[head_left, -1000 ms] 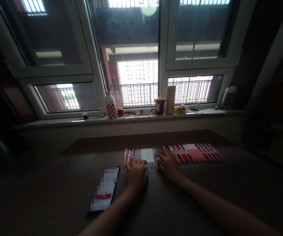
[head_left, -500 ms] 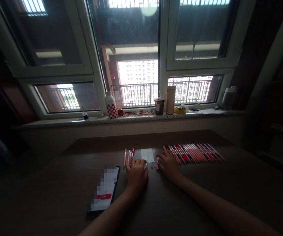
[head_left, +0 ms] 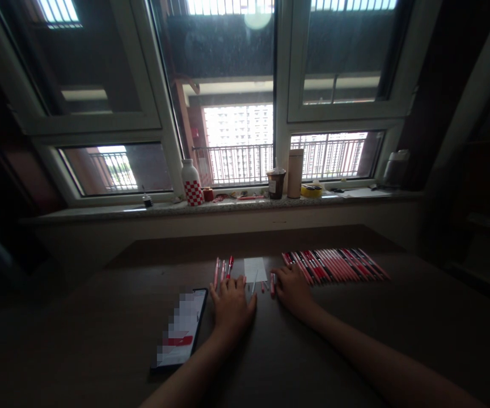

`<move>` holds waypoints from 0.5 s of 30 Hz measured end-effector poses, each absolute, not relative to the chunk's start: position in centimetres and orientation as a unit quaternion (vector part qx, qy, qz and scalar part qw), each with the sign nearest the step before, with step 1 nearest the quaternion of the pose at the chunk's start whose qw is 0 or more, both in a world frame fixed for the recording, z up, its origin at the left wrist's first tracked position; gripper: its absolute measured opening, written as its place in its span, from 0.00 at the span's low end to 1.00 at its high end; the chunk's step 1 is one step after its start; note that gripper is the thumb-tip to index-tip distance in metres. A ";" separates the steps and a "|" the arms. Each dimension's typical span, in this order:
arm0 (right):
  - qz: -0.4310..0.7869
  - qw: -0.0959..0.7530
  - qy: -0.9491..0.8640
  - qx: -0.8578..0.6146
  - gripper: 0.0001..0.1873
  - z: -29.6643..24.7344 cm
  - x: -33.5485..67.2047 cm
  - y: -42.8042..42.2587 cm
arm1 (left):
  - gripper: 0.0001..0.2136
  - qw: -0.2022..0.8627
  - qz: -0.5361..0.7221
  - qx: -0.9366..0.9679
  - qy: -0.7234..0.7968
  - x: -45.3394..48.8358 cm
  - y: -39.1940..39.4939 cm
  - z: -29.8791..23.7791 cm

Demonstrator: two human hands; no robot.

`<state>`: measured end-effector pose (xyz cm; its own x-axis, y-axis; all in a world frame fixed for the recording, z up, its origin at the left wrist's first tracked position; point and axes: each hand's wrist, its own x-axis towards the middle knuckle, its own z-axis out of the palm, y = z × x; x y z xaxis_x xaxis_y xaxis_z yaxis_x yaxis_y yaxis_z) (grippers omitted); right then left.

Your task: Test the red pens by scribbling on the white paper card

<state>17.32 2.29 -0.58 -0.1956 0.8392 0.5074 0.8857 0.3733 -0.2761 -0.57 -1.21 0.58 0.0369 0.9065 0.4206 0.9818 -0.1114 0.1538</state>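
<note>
My left hand (head_left: pixel 230 306) lies palm down with its fingers spread, just below a few pink pens (head_left: pixel 216 273) and a pen with a red cap (head_left: pixel 230 266). Beside its thumb a thin pale refill-like stick (head_left: pixel 254 280) lies at a slant, overlapping a white sheet of paper (head_left: pixel 253 268). My right hand (head_left: pixel 294 290) rests on the table, fingers loosely bent and apart, fingertips close to a short pink pen part (head_left: pixel 273 285); whether they touch it I cannot tell. Between the hands lies a small pink piece (head_left: pixel 263 287).
A long row of pink, red and black pens (head_left: pixel 336 265) lies at the right on the brown table (head_left: pixel 113 317). A phone (head_left: pixel 181 328) lies at the left. On the windowsill stand a checkered bottle (head_left: pixel 193 184), a drink cup (head_left: pixel 276 184), a tan flask (head_left: pixel 295 174) and yellow tape (head_left: pixel 311 190).
My left hand has shifted slightly left and towards me, its fingers spreading away from the thin stick, which now shows more fully. The right hand has drawn back a little from the pink part.
</note>
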 end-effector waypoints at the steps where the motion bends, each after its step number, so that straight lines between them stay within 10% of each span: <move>1: -0.039 0.299 -0.772 -0.559 0.20 -0.6 17.3 2.3 | 0.21 0.088 -0.211 -0.715 -0.660 -0.5 -1.3 0.7; 15: -0.057 0.337 -0.764 -0.547 0.10 -0.5 17.0 2.4 | 0.20 0.091 -0.209 -0.712 -0.664 -0.3 -1.6 1.1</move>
